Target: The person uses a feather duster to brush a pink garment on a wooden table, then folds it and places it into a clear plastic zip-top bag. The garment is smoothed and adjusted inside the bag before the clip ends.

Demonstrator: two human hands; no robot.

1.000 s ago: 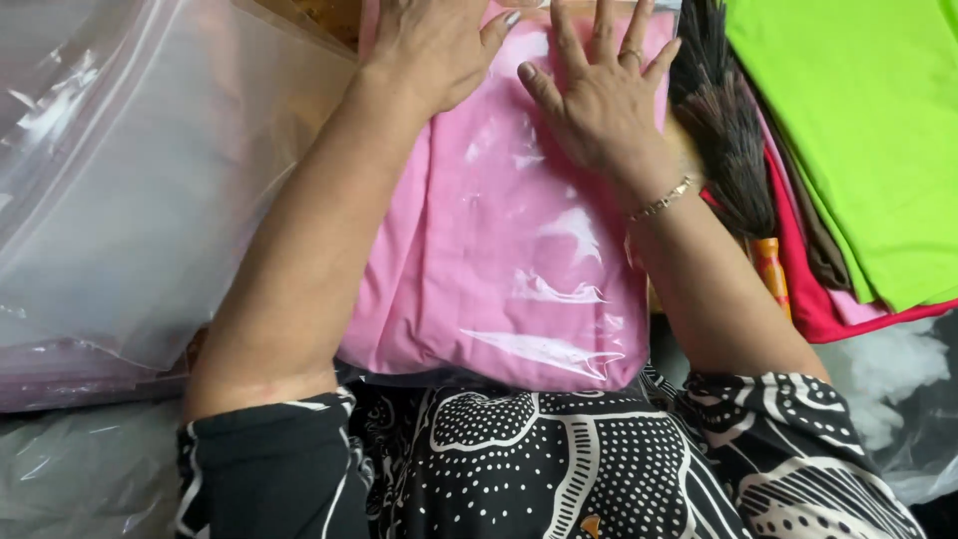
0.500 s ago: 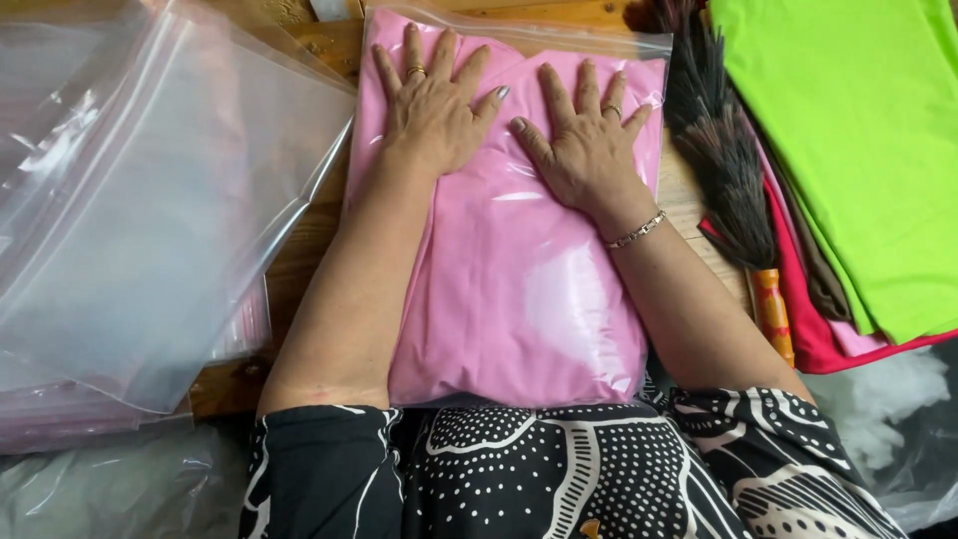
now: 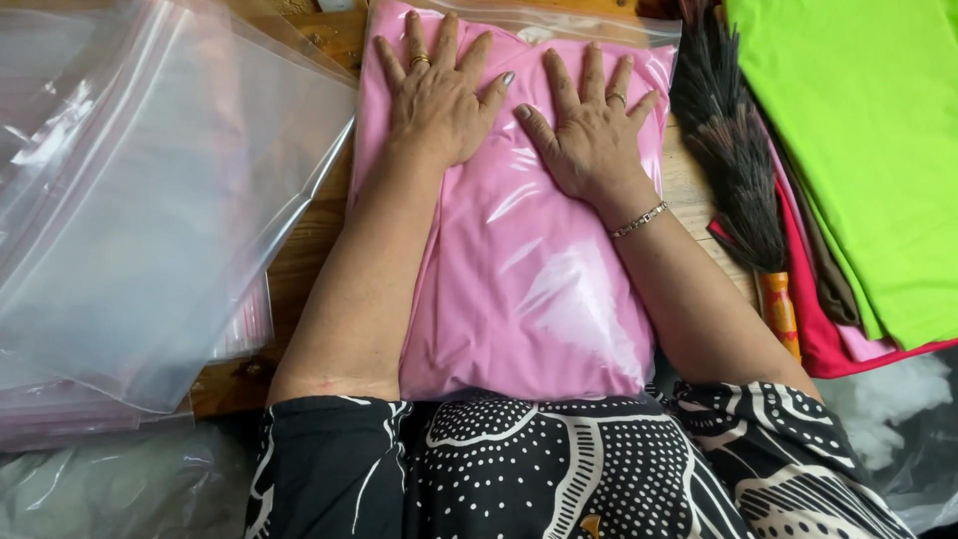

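A folded pink garment sealed in a clear plastic bag [image 3: 529, 289] lies on the wooden table [image 3: 299, 250] in front of me. My left hand [image 3: 436, 90] rests flat on the upper left part of the bag, fingers spread, a ring on one finger. Beside it, my right hand [image 3: 589, 130] presses flat on the upper right part, fingers spread, with a ring and a thin bracelet at the wrist. Both palms lie on the plastic and grip nothing. My forearms run along the bag toward my patterned black-and-white sleeves.
A pile of empty clear zip bags [image 3: 140, 220] covers the left side. A dark feather duster [image 3: 733, 170] with an orange handle lies right of the bag. Folded garments, lime green [image 3: 858, 140] on top of red and brown ones, are stacked at the right.
The view has tilted so the hands sit lower in the frame. Both hands have spread flatter on the top part of the pink bag and sit closer together.
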